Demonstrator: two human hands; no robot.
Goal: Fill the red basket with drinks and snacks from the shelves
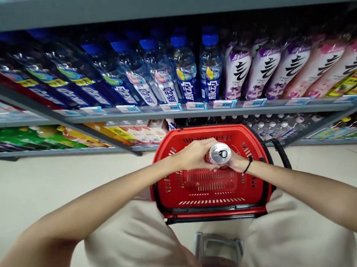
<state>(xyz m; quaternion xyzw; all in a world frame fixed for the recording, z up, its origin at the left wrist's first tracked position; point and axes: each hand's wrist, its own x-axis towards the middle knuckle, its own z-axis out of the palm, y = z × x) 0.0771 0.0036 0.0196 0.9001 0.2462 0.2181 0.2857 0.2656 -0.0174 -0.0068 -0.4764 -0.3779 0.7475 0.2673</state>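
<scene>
A drink can (pixel 220 153) with a silver top and pull tab is held upright between my two hands, above the red shopping basket (pixel 203 206). My left hand (pixel 197 153) wraps round the can's left side, the thumb low at its front. On the right side, my right hand (pixel 236 162) is closed against the can, with most of its fingers hidden behind it. A dark band circles my right wrist. Beneath the hands, the basket's slotted floor shows no goods in the part I can see.
Blue-capped drink bottles (pixel 210 67) and white-and-purple bottles (pixel 238 73) line the shelf (pixel 155 113) ahead. Cartons and more bottles stand on the lower shelf. A black basket handle (pixel 281 153) sticks out at the right. Between my legs is a grey frame (pixel 219 241).
</scene>
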